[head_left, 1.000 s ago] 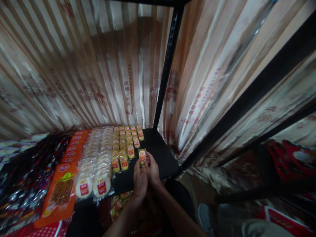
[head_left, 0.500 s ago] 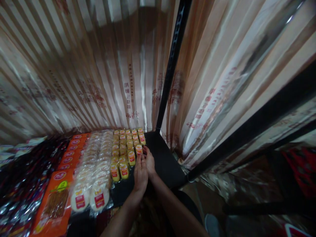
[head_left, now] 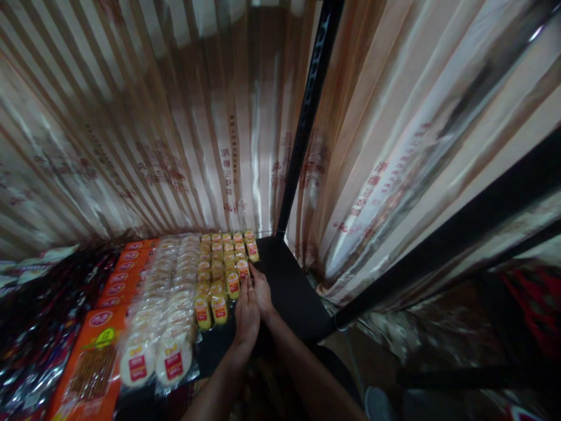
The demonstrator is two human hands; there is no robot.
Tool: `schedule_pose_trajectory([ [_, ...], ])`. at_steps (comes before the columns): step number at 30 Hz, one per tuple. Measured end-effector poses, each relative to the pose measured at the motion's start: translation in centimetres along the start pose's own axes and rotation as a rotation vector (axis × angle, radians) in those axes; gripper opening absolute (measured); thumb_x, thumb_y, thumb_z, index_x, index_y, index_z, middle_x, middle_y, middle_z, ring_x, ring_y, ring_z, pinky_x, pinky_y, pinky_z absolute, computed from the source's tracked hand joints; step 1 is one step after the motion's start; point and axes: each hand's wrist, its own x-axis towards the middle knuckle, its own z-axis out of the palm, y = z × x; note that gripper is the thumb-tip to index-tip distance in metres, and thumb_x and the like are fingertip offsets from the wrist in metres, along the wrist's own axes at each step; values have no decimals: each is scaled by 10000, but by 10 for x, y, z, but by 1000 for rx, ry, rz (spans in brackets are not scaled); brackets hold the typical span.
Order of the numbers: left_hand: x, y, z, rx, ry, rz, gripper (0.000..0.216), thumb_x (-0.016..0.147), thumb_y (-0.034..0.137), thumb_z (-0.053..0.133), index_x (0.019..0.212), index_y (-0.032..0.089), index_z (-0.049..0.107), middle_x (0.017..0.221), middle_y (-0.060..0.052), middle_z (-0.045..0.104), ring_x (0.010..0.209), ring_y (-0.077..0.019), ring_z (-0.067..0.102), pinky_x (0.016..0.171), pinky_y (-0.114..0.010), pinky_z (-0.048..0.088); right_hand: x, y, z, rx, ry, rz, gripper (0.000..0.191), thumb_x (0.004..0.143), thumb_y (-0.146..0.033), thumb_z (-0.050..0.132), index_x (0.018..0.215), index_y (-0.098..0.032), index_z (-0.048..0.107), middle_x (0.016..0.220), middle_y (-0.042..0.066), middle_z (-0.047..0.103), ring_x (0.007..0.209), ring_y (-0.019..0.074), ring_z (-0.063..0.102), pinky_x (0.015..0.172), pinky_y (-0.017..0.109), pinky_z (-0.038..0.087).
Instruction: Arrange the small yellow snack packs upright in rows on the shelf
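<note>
Possibly one push too many: a tight row at the fingertips

Nearest, the left forearm (head_left: pixel 219 383) passes beside clear packets of round white cakes (head_left: pixel 173 362) at the front edge of the black shelf (head_left: pixel 287 286); a careless sweep could drag one off. Beyond, the left hand (head_left: pixel 248 321) and right hand (head_left: pixel 262 292) lie close together, fingers stretched forward. Their tips meet the near end and right side of a small yellow packet (head_left: pixel 242 269); whether they grip it, I cannot tell.

That packet sits at the right side of the yellow rows, just beside its left neighbour (head_left: pixel 232 285). Pressed too hard leftward, it might skew that neighbour; pushed too far forward, it could topple the packet behind (head_left: pixel 252 250). Slick wrapping would probably make either slip easier. Farther back, the post (head_left: pixel 302 140) and curtain (head_left: pixel 236 88) seem out of harm's way.
</note>
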Motion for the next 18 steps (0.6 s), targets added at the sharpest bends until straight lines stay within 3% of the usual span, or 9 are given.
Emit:
schedule_pose_trajectory([
  [8, 0, 8, -1, 32, 37, -36, 458, 856, 175, 302, 1274, 52, 443, 1352, -136, 439, 1266, -169, 389, 1086, -268, 249, 0, 14, 8, 31, 36, -98, 460, 762, -185, 419, 1203, -170, 549, 1191, 76, 584, 1114, 212, 494, 976, 341, 383],
  [13, -7, 7, -2, 11, 34, -13, 433, 850, 180, 320, 1241, 89, 485, 1354, -103, 451, 1272, -157, 378, 1092, -260, 234, -2, 21, 12, 106, 115, -137, 491, 733, -171, 419, 1209, -171, 537, 1209, 75, 568, 1143, 206, 472, 995, 360, 369],
  [18, -19, 3, -4, -15, 39, 18, 429, 858, 214, 314, 1219, 78, 499, 1343, -111, 465, 1267, -151, 386, 1091, -257, 230, -13, 16, 6, 162, 139, -115, 501, 716, -171, 430, 1207, -160, 531, 1220, 88, 556, 1150, 209, 466, 995, 369, 367],
])
